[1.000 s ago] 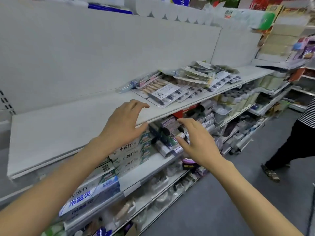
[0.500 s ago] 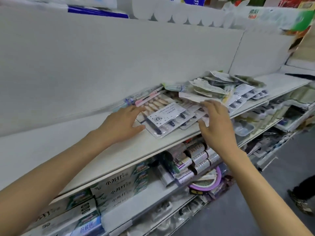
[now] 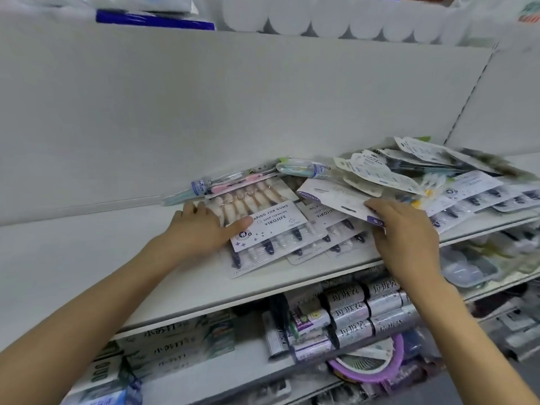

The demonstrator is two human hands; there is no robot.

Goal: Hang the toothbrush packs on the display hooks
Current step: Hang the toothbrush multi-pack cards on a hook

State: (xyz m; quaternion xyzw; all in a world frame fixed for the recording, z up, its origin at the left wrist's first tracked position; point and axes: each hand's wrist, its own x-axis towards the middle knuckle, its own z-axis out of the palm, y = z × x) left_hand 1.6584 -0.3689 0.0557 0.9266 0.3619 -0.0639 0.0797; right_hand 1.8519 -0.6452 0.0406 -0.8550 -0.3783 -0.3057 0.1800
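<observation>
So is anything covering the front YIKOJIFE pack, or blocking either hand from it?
Nothing visible. The left hand already rests on the front YIKOJIFE pack, which lies topmost. The right hand touches the white card pack beside it. No display hooks are in view.

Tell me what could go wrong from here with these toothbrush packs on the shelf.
The front YIKOJIFE pack overhangs the shelf edge, so tugging with the left hand might tip it off. The right hand rests on a white card pack in a loose heap; pulling it may slide others.
</observation>
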